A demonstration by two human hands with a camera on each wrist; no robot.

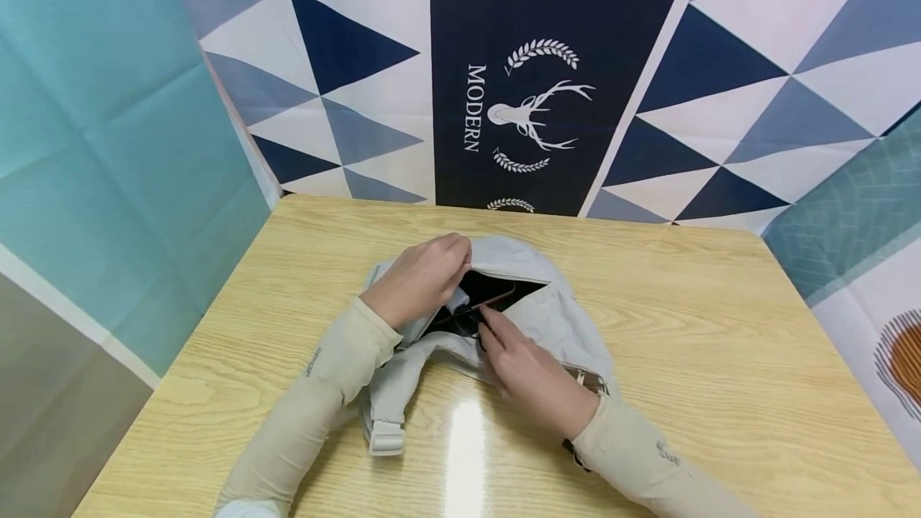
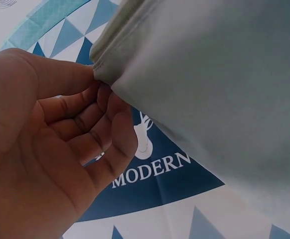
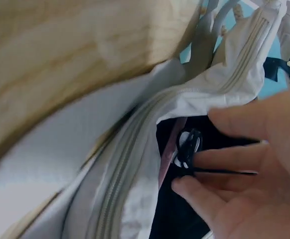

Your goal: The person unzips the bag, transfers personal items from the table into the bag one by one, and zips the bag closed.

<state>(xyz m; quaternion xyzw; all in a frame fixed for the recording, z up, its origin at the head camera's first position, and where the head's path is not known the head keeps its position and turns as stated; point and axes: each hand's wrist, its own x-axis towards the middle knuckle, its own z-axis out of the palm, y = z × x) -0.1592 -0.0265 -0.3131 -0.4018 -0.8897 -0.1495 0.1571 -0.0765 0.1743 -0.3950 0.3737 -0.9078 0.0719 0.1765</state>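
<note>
A light grey fabric bag [image 1: 568,318] lies on the table with its zipped mouth spread apart. My left hand [image 1: 424,274] pinches the edge of the bag's opening between thumb and fingers; the left wrist view shows the folded cloth [image 2: 110,64] in that pinch. My right hand [image 1: 528,366] reaches into the opening. Inside, its fingers touch a coiled black cable [image 3: 189,147], while the thumb stands apart from them. A thin reddish-brown strip [image 1: 498,298] and a pale object [image 1: 456,300] also show in the dark interior.
The bag's strap with a white buckle [image 1: 387,438] hangs toward the table's near side. A second zip [image 1: 581,378] shows at the bag's right end. Wood-grain table [image 1: 719,358] surrounds the bag, and patterned cloth [image 1: 367,134] hangs behind it.
</note>
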